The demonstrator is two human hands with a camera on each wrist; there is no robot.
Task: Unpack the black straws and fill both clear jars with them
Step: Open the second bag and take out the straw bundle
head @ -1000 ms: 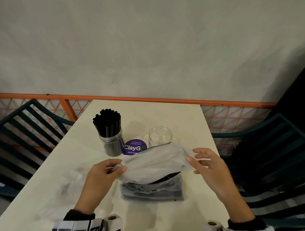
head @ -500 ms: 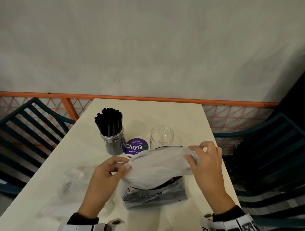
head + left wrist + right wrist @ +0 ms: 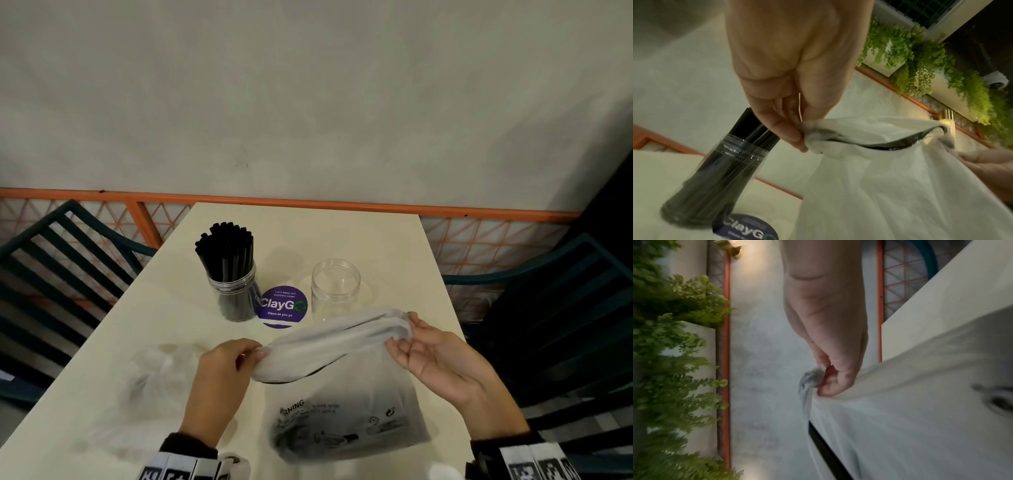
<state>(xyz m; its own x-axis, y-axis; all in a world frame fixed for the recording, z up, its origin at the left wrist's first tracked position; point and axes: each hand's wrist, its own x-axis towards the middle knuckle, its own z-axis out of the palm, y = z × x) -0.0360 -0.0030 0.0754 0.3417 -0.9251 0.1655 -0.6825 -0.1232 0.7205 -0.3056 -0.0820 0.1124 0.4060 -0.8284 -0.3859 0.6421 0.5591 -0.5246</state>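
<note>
A translucent plastic bag [image 3: 346,397] with dark straws showing through its lower part hangs over the near table. My left hand [image 3: 253,353] pinches the left corner of its bag mouth [image 3: 838,129]. My right hand [image 3: 404,334] pinches the bunched right corner [image 3: 813,376]. The mouth is stretched between them and gapes a little, dark inside. One clear jar [image 3: 234,294] packed with upright black straws [image 3: 227,250] stands at the left. A second clear jar [image 3: 335,286], with nothing in it, stands just behind the bag.
A round purple ClayGo sticker [image 3: 282,306] lies between the jars. Crumpled clear plastic [image 3: 154,370] lies left of my left hand. Dark slatted chairs [image 3: 51,274] flank the cream table [image 3: 308,229], and an orange railing runs behind it.
Both hands have pulled the bag's mouth up and apart, so the bag now hangs stretched. My right hand went from reaching with spread fingers to pinching the right corner.
</note>
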